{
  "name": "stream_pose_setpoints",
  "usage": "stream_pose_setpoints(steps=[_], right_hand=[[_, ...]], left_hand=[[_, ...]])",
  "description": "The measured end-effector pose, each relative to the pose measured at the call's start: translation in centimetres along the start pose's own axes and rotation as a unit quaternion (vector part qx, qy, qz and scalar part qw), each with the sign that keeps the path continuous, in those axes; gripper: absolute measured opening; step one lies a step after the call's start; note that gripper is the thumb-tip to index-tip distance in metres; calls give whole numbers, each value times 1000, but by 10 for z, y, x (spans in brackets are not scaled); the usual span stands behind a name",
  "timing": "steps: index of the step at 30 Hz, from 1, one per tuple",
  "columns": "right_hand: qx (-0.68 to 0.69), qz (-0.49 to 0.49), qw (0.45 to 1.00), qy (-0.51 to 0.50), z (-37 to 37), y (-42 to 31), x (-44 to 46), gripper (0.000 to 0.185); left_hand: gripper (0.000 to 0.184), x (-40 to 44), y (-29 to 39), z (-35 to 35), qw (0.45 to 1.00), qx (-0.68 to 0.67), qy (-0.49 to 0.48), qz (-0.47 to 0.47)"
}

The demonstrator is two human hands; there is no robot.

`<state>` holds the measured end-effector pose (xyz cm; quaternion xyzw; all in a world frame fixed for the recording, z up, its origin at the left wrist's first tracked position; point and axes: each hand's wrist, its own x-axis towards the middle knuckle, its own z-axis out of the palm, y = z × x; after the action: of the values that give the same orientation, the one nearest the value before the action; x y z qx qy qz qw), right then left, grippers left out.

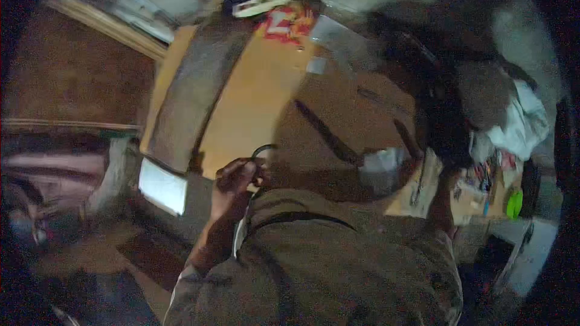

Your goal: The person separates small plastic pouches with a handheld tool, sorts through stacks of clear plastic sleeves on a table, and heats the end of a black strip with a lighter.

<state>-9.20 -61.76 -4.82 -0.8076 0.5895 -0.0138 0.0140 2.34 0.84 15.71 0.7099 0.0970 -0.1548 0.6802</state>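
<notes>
My left hand [241, 174] is at the near edge of a tan table [248, 96], its fingers closed round a thin, dark, curved cord-like piece [263, 148]. One end of that piece arcs up over the tabletop. On the right, my right hand [450, 175] is in deep shadow beside a dark mass [447, 127]; its fingers cannot be made out. Between the hands, a long dark strip [326, 133] lies slantwise on the shadowed part of the table. A crumpled, clear or whitish piece [383, 166] sits near the strip's lower end.
A grey-brown band [199, 78] runs along the table's left side. At the far end are a red-and-yellow packet [284, 25] and a pale strip with dark spots [266, 3]. Small tools [480, 178], a bright green item [514, 204] and white cloth-like material [522, 118] are at right.
</notes>
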Motion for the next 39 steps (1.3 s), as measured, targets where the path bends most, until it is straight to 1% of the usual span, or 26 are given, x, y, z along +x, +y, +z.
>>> stream_pose_setpoints(steps=[1, 3, 4, 5, 7, 9, 10, 11, 13, 15, 17, 20, 22, 23, 25, 27, 28, 29, 30, 31, 33, 34, 35, 37, 38, 39], right_hand=[[1, -3, 1000, -1, -2, -4, 0, 36], [5, -10, 1000, -1, -2, -11, 2, 36], [11, -15, 1000, 1, -3, -13, 1, 35], [24, -21, 999, 6, -2, -16, 0, 35], [55, -34, 998, 17, -6, -19, -1, 35], [101, -59, 993, 34, -9, -21, -6, 35], [124, -69, 989, 42, -13, -24, -11, 34], [167, -91, 981, 47, -13, -29, -16, 34], [248, -132, 958, 54, -25, -45, -34, 34], [328, -185, 926, 36, -43, -71, -63, 34], [408, -238, 881, -16, -66, -100, -99, 33], [466, -314, 822, -91, -101, -142, -154, 33], [502, -358, 775, -138, -117, -170, -191, 33], [534, -365, 742, -178, -123, -183, -208, 33], [651, -309, 626, -297, -152, -207, -257, 31], [694, -204, 425, -544, -205, -226, -317, 33], [690, -208, 424, -548, -218, -228, -339, 33], [671, -212, 439, -559, -228, -230, -358, 36], [652, -215, 453, -568, -233, -232, -367, 39], [649, -217, 453, -571, -229, -237, -366, 39], [566, -358, 399, -626, -213, -246, -359, 44], [527, -401, 408, -629, -209, -248, -360, 38], [526, -403, 407, -628, -208, -248, -364, 38], [539, -265, 347, -720, -217, -253, -386, 41], [489, -312, 320, -749, -217, -262, -386, 48], [490, -315, 320, -747, -217, -263, -390, 48]], left_hand=[[28, -3, 1, -3, 1000, -2, 22, 3], [29, -6, 2, -10, 977, -212, -1, -7], [28, -9, 2, -16, 973, -229, -20, 6], [28, -11, 5, -20, 972, -234, -7, 14], [29, -19, 16, -20, 950, -309, -23, 18], [28, -25, 16, -25, 949, -314, 2, 20], [26, -29, 16, -28, 941, -339, 14, -4], [25, -32, 15, -30, 931, -364, 24, -28], [23, -38, 13, -34, 932, -360, 37, -22], [23, -43, 14, -36, 910, -414, 1, -10], [24, -49, 21, -38, 905, -425, -19, 2], [21, -56, 21, -45, 906, -421, -24, -19], [28, -60, 18, -52, 890, -449, -77, -31], [28, -63, 19, -53, 888, -453, -72, -27], [36, -71, 25, -55, 878, -472, -75, -29], [34, -77, 28, -59, 866, -493, -76, -31], [31, -80, 27, -60, 856, -509, -81, -38], [31, -82, 25, -61, 855, -512, -76, -35], [32, -83, 22, -63, 853, -514, -85, -28], [32, -84, 20, -64, 851, -516, -93, -20], [37, -90, 17, -67, 863, -499, -80, -22], [36, -91, 16, -68, 873, -482, -74, -22], [35, -91, 15, -70, 883, -465, -69, -20], [33, -94, 13, -71, 890, -452, -61, -9], [31, -95, 13, -71, 897, -439, -52, 0], [31, -96, 14, -71, 897, -439, -54, 2]])
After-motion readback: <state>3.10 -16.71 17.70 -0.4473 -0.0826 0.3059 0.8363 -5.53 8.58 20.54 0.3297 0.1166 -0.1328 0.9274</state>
